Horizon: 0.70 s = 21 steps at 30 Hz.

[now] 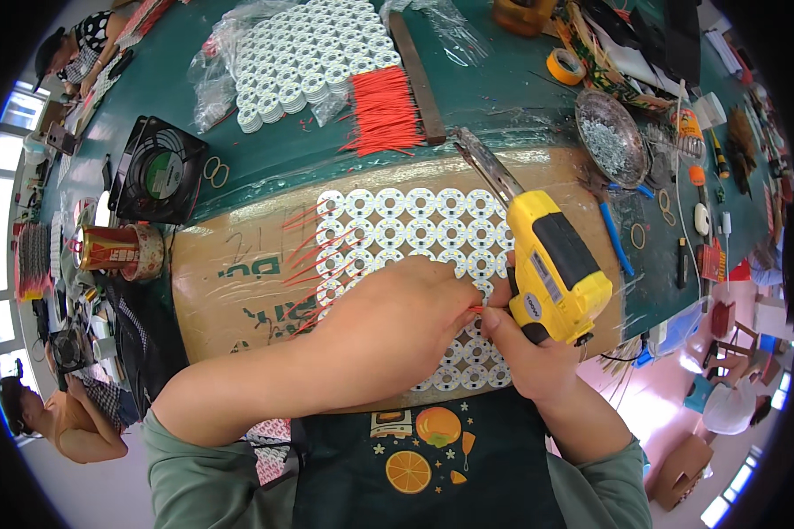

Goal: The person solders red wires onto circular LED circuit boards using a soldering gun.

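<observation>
A panel of small round white circuit boards (pixel 420 210) lies on brown cardboard in front of me, in rows. Thin red wires (pixel 305 257) stick out from its left column. Across the panel reaches my left hand (pixel 406 304), closed, its fingertips pinching a short red wire (pixel 475 309). My right hand (pixel 531 348) is wrapped around a yellow and black soldering gun (pixel 560 264), whose metal nozzle points up and away to the left. The right thumb almost meets the left fingertips at the wire. Both hands hide part of the panel.
Beyond the cardboard (pixel 212 304) are stacked round boards (pixel 309 53), a bundle of red wires (pixel 386 110) and a dark bar (pixel 416 79). A metal bowl (pixel 610 137) and blue-handled tool (pixel 616 238) lie right. A black fan (pixel 159 172) and red can (pixel 110 248) stand left. Other people sit farther off.
</observation>
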Motion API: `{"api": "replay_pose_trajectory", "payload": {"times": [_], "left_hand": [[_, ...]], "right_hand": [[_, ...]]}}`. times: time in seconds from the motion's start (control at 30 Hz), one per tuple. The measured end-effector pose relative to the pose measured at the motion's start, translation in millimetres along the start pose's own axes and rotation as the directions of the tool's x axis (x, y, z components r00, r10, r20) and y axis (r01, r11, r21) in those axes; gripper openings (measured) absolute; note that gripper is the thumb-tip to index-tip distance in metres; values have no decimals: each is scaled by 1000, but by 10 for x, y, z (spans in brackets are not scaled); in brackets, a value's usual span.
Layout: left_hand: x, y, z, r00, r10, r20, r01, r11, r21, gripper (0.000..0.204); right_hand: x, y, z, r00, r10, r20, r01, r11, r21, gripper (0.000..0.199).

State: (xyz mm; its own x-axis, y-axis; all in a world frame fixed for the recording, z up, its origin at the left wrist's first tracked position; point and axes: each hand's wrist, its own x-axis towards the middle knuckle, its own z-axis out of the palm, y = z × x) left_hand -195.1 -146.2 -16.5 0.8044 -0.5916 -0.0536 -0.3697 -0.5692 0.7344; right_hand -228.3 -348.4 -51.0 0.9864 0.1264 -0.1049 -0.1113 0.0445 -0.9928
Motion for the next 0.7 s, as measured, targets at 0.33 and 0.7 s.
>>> {"api": "replay_pose_trajectory", "payload": {"times": [0.33,0.7], "left_hand": [[-109,-15,116,984,119,-129,-101,985,137,13],[-209,-448,-293,896,37,-442,76,969,235,13]], "right_hand": [[-88,46,-4,994,-97,49,102,987,-123,27],[-60,30,-167,999,-38,18,38,999,-35,38]]}}
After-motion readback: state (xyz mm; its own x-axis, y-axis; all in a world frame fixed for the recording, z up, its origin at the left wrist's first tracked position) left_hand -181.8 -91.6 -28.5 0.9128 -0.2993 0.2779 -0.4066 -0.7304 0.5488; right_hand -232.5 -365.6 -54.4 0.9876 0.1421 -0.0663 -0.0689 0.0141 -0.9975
